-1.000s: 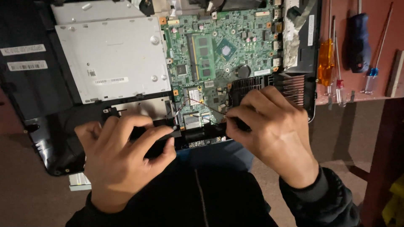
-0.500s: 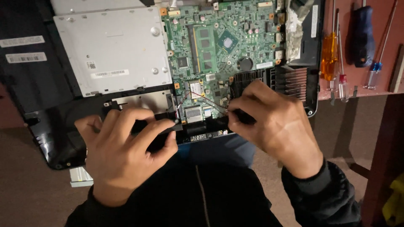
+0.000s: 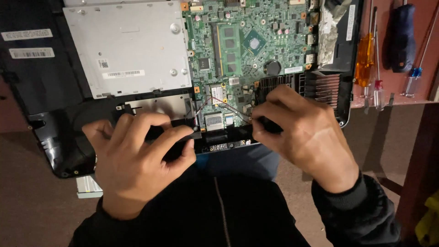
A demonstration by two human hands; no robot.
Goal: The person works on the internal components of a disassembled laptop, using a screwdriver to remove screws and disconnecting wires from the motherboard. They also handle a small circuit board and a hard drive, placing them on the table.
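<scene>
An opened laptop [image 3: 45, 114] lies underside up, its green motherboard [image 3: 247, 41] bare beside a silver drive cover [image 3: 128, 45]. My left hand [image 3: 137, 160] grips the laptop's near black edge, fingers curled over the rim. My right hand [image 3: 302, 137] pinches a dark-handled tool [image 3: 267, 124]. Its thin metal tip points left toward the small card [image 3: 218, 93] and the thin red and black wires [image 3: 206, 103] at the board's near edge. My right fingers rest against the black fan housing next to the copper cooling fins [image 3: 320, 84].
Several screwdrivers lie on the reddish table to the right: an orange-handled one [image 3: 364, 55], a dark blue one [image 3: 402, 36], a small red one [image 3: 378, 91] and a blue-capped one [image 3: 414, 75]. The laptop's near edge overhangs my lap. A yellow object [image 3: 427, 224] sits at the bottom right.
The view has drifted a little. Both hands keep their hold, and the tool tip stays by the small card with only slight shifts.
</scene>
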